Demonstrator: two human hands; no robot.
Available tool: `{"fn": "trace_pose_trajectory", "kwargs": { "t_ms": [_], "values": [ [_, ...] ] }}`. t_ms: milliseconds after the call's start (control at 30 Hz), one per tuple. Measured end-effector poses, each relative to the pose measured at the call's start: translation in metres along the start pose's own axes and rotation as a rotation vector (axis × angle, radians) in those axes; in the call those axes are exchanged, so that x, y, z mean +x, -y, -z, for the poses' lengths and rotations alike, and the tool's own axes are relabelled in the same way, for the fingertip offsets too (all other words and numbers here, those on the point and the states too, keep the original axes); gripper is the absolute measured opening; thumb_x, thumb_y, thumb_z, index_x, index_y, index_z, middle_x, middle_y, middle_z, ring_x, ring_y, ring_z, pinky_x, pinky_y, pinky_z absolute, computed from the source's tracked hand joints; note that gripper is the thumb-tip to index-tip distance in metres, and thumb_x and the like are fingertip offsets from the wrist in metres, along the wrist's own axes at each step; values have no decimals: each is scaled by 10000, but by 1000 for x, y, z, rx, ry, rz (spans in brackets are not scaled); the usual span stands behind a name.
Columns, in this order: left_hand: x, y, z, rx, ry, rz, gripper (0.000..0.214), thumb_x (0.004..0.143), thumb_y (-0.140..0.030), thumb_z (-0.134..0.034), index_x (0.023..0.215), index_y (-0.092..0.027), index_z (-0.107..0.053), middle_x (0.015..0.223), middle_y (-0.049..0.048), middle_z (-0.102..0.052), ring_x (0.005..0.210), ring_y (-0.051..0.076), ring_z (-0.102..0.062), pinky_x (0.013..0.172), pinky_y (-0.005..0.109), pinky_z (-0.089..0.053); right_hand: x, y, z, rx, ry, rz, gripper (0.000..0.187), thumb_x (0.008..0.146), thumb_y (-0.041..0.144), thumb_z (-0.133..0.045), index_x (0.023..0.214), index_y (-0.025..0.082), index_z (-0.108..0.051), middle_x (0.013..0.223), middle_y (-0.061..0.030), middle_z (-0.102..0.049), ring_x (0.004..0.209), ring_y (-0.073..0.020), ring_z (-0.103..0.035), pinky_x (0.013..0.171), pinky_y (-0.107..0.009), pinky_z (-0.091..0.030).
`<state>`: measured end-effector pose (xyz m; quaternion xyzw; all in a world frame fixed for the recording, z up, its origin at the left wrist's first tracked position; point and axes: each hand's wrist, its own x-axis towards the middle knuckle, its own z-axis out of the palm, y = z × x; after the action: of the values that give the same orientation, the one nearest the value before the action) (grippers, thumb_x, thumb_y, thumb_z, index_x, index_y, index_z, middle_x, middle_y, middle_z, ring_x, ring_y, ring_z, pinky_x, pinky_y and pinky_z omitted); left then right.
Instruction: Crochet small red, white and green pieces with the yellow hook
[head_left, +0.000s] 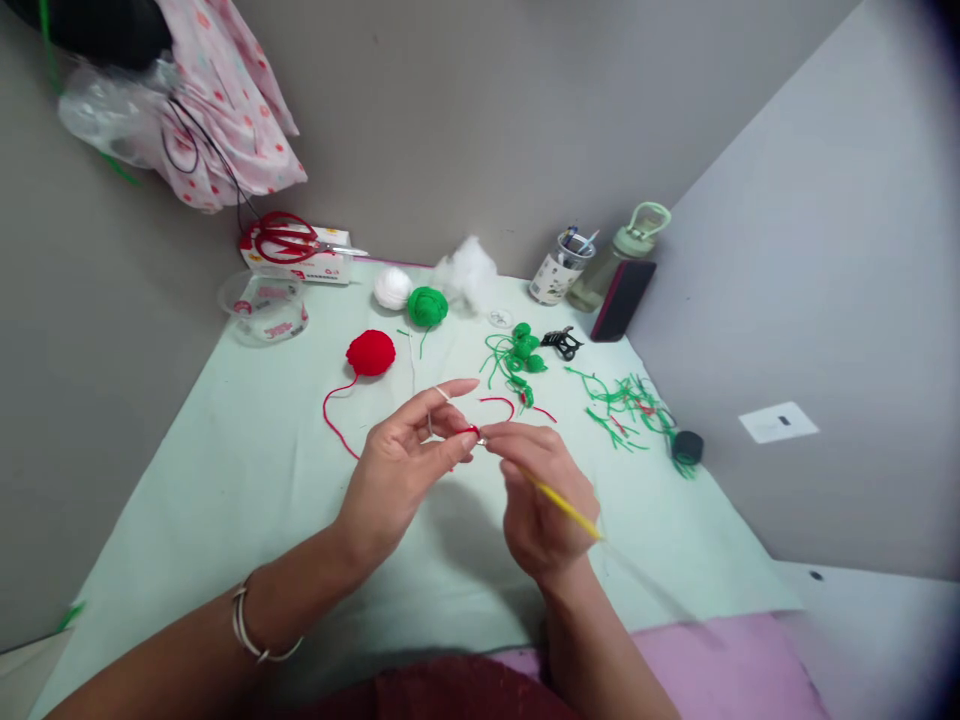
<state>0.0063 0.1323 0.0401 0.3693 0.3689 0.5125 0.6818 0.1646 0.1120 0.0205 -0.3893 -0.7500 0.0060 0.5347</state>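
Note:
My left hand [409, 445] pinches a small bit of red yarn [470, 431] between thumb and fingers, its index finger raised. A crochet hook with a yellow handle [566, 508] is gripped in my right hand [547, 495], its tip end meeting the red yarn at my left fingertips. The worked piece is mostly hidden by the fingers. From the red yarn ball [370, 354], a strand curves down toward my left hand. Just beyond the hands, a red yarn tail [499, 402] lies on the table.
Behind stand a white yarn ball [392, 288], a green yarn ball [427, 307] and white stuffing [471, 275]. Green crocheted pieces [526, 350], a black hair claw [562, 344] and yarn scraps [622, 405] lie right. Red-handled scissors [289, 240] rest on a box; a phone [623, 300] leans on a bottle [630, 240].

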Motion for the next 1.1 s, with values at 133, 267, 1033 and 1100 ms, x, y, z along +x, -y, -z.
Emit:
{"fn": "trace_pose_trajectory", "kwargs": {
  "t_ms": [133,267,1033,1100],
  "values": [
    [-1,-6,-2,-180,61,199,414,857,-256,-857,1262,-249,-773,734,-54,-596,547,31,-489,536,154,-448,-3,-1,-3,-121,-40,27,365,977,79,-639,1246,302,-748,1088,-67,-754,936,-196,-740,776,-347,-628],
    [0,-16,-2,-297,96,322,385,840,-201,-855,1215,-154,-781,576,-107,-432,435,-4,-269,405,118,-277,5,-1,1,305,-167,-286,248,1033,151,-564,1111,268,-769,895,-34,-744,754,-173,-700,714,-361,-601],
    [5,-11,2,-151,96,171,321,856,-240,-854,1174,-274,-819,858,-26,-698,876,115,-655,915,261,-504,12,-5,-2,613,-147,-494,155,1014,269,-646,989,272,-799,873,-30,-762,757,-172,-685,723,-349,-585],
    [1,-11,-1,-114,120,158,341,860,-243,-853,1195,-295,-810,856,-26,-706,889,122,-660,934,275,-495,13,-3,-3,602,-103,-489,138,1001,260,-668,1005,279,-804,938,-43,-792,887,-197,-721,763,-346,-597]
  ]
}}
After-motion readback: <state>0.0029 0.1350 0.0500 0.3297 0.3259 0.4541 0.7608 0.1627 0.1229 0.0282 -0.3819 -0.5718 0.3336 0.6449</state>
